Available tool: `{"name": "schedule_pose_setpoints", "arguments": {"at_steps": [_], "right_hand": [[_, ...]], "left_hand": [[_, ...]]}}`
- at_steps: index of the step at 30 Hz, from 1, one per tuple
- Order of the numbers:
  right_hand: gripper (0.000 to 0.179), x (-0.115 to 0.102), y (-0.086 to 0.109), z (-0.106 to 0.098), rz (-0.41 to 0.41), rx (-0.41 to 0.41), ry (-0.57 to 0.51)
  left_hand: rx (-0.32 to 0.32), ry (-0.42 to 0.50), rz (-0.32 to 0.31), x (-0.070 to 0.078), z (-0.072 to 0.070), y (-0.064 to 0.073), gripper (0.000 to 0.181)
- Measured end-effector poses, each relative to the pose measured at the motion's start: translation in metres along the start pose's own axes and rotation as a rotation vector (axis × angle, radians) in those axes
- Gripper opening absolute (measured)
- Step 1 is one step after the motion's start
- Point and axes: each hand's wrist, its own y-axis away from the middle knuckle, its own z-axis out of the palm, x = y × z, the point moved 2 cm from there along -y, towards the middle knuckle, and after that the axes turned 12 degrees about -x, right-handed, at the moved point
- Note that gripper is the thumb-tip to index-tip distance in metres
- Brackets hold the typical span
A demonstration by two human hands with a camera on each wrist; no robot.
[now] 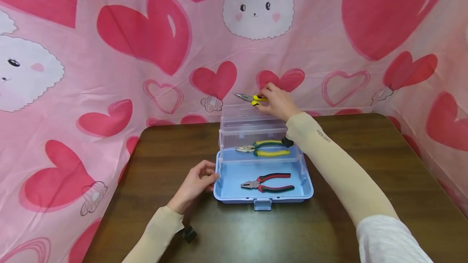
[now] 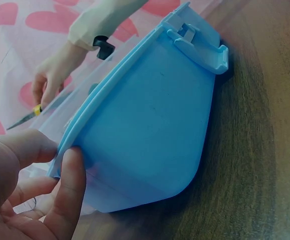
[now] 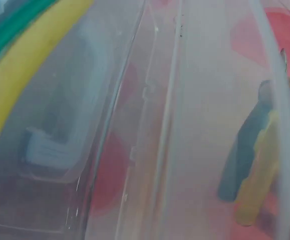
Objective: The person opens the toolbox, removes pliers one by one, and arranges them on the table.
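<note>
The head view shows the right hand [image 1: 278,104] gripping a pair of pliers with yellow-and-black handles and a pointed steel nose [image 1: 258,98], up at the back of the clear plastic tiers [image 1: 234,124] that stand over an open light-blue plastic box [image 1: 228,182]; whether these pliers touch the plastic, I cannot tell. Only this view shows whole the green-and-yellow-handled pliers [image 1: 272,153], lying on a clear tier, and the red-and-black-handled pliers [image 1: 273,188], lying on the box floor, both with noses to the left. There the left hand [image 1: 197,180] merely appears bent at the box's left side; the left wrist view settles its grip, with thumb and fingers pinching the rim. That view also gives the smooth outer wall and the blue plastic latch [image 2: 202,52] jutting from the front rim, above the dark wood-grain table [image 2: 255,150]. The right wrist view, mostly clear plastic, adds the gripped pliers' handle ends, seen through a panel, while the right hand is largely cut off at the edge.
</note>
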Motion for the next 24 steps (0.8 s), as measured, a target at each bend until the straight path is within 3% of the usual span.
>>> {"name": "schedule_pose_setpoints", "arguments": {"at_steps": [6, 16, 24], "right_hand": [[0.044, 0.0, 0.005, -0.004, -0.011, 0.038, 0.077], [0.044, 0.008, 0.024, -0.015, -0.132, 0.312, 0.045], [0.042, 0.013, 0.049, -0.022, -0.146, 0.331, 0.066]], "left_hand": [[0.004, 0.005, 0.007, 0.0, 0.0, -0.001, 0.039], [0.002, 0.01, 0.003, -0.001, 0.0, 0.001, 0.04], [0.006, 0.021, -0.002, 0.001, -0.001, 0.0, 0.039]]}}
